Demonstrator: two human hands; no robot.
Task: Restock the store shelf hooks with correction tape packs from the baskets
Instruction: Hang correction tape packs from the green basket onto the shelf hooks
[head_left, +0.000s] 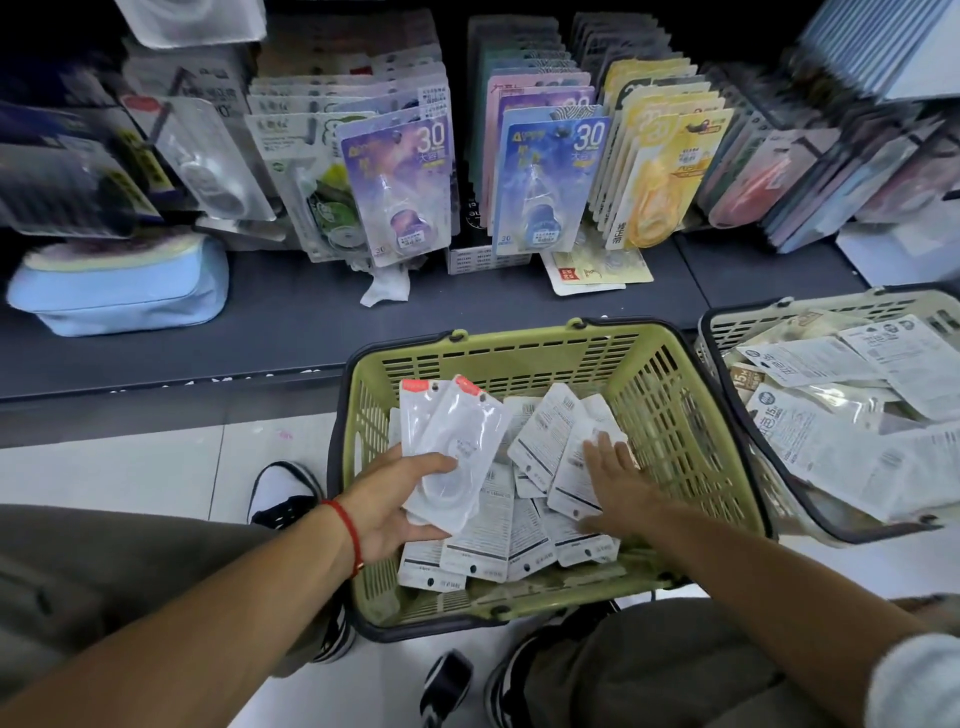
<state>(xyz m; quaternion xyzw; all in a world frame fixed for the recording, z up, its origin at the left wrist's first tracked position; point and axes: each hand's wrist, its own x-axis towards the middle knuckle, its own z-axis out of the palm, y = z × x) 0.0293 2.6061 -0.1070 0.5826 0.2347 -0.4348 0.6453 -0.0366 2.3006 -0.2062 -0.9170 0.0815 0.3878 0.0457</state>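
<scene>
The left hand (387, 512) grips several correction tape packs (457, 447), fanning toward 12 o'clock. The right hand (615, 480), fingers spread, rests on loose packs (545, 441) in the green basket (675, 395), at its 3 o'clock.

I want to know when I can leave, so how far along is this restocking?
Done: shelf hooks already carry rows of packs. In hand: left hand holds a few packs; right hand reaches into the green basket. Left: many packs there and in the white basket.

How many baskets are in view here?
2. The green basket sits on the floor under both hands; the white basket stands to its right, partly cut off. Others may be out of view.
</scene>
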